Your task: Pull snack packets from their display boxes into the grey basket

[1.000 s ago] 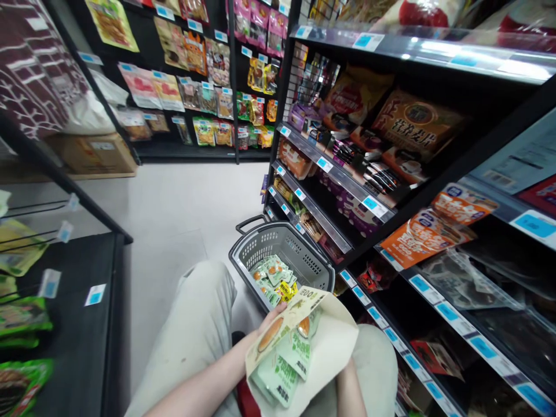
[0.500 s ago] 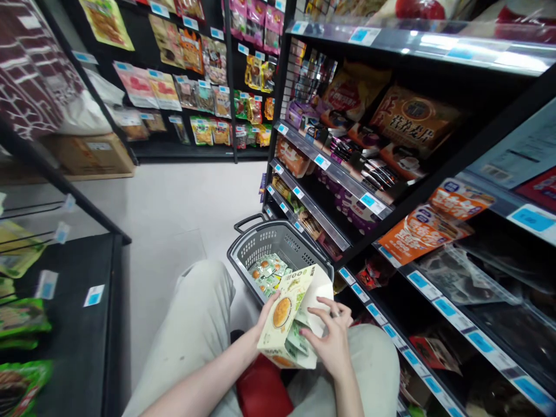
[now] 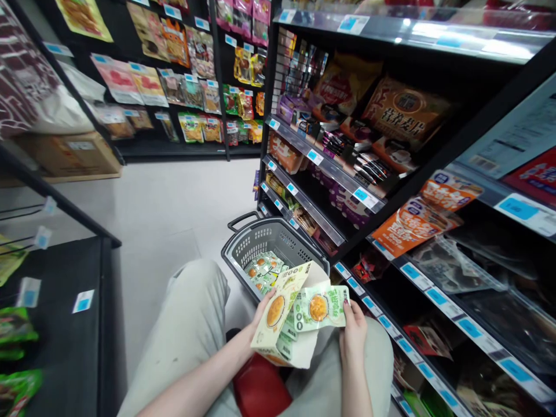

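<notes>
My left hand (image 3: pixel 263 313) grips the left side of an open cream cardboard box (image 3: pixel 271 318), which is tilted above my lap and has a round food picture on its face. Several green packets stand inside the box. Between the fingers and thumb of my right hand (image 3: pixel 355 324) is one green-and-white food packet (image 3: pixel 320 308), held flat by its right end at the box's opening. Beyond the box sits a grey shopping basket (image 3: pixel 295 243) on the floor, with several similar green packets (image 3: pixel 264 267) lying in it.
Shelves (image 3: pixel 339 165) with packaged foods rise close on my right. A dark low shelf (image 3: pixel 65 301) stands on the left. Hanging snack bags (image 3: pixel 191 127) line the back wall, and a cardboard carton (image 3: pixel 69 156) rests at the far left. I sit over a red seat (image 3: pixel 260 385).
My right hand has moved from inside the box out to the right, drawing a green packet with it. My left hand still holds the box. The view has shifted slightly.
</notes>
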`<state>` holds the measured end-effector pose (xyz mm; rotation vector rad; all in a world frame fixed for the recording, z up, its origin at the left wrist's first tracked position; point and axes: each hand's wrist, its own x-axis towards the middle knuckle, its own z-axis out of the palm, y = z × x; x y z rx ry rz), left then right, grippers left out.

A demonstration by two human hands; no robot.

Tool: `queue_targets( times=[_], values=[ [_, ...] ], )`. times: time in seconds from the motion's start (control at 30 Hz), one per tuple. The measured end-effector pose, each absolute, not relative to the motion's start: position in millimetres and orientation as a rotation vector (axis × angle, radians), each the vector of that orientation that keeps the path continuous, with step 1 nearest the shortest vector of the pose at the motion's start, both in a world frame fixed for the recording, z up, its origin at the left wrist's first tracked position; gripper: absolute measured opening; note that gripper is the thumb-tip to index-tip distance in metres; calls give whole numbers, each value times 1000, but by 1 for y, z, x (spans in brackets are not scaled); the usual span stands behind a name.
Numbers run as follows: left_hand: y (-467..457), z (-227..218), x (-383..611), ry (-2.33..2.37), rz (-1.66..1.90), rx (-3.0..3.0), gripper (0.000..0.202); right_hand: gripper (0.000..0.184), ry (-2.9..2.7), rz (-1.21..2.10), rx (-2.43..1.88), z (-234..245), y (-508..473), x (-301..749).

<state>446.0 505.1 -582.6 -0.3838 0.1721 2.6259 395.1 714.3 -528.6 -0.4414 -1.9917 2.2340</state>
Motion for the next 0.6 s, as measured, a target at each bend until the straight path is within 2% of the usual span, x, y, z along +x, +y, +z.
queue_targets(
  times=[0.33,0.6],
  values=[
    [502,-592,447,210,2644,-318,54,28,-1877,2458,-419,-527,711,395],
    [503,-621,443,100,2620,-183,56,23,-1845,2433,-483,-510,707,396]
  ],
)
